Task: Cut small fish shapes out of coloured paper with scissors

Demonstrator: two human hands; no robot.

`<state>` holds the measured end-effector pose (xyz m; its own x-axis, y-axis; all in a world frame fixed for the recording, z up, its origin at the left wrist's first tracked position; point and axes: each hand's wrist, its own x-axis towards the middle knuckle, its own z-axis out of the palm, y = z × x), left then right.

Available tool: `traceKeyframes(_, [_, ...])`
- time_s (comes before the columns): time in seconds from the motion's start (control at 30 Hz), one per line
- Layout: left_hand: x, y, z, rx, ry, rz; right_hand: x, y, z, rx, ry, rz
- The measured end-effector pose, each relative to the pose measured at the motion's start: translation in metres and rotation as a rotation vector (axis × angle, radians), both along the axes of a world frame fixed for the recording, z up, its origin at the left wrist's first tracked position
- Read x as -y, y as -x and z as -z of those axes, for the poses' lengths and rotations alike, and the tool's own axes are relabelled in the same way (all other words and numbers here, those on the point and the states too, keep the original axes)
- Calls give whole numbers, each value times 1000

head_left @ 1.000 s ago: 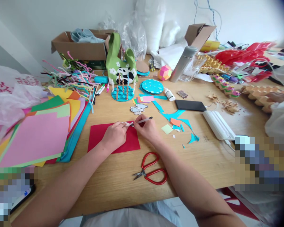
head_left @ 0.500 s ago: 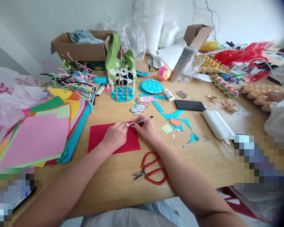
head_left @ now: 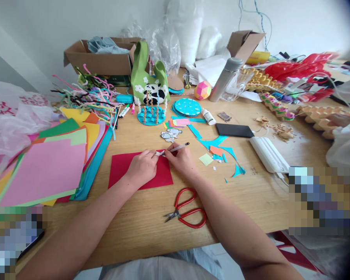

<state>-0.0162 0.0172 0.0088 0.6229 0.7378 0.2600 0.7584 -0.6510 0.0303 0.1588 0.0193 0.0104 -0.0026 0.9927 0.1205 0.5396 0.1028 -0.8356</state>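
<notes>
A red sheet (head_left: 122, 167) lies flat on the wooden table (head_left: 140, 229). My left hand (head_left: 142, 168) rests on the sheet, its fingers closed on a small white paper piece (head_left: 158, 153) near the sheet's top edge. My right hand (head_left: 179, 157) grips a slim pen (head_left: 181, 147) at the sheet's top right corner, its tip close to the white piece and hidden by the fingers. Scissors with red handles (head_left: 189, 212) lie beside my right forearm, blades pointing left. Cut-out grey and white paper figures (head_left: 171, 135) lie beyond my hands.
Coloured sheets (head_left: 55, 167) are stacked at the left. Blue scraps (head_left: 212, 143), a glue bottle (head_left: 208, 116), a black phone-like slab (head_left: 234, 130) and a white power bank (head_left: 268, 154) lie to the right. A green panda bag (head_left: 148, 83) and a grey flask (head_left: 226, 79) stand behind.
</notes>
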Motion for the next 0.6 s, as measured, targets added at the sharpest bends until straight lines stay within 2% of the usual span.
traceKeyframes(0.6, [4, -4, -2, -59, -6, -17, 0, -6, 3, 9, -23, 0])
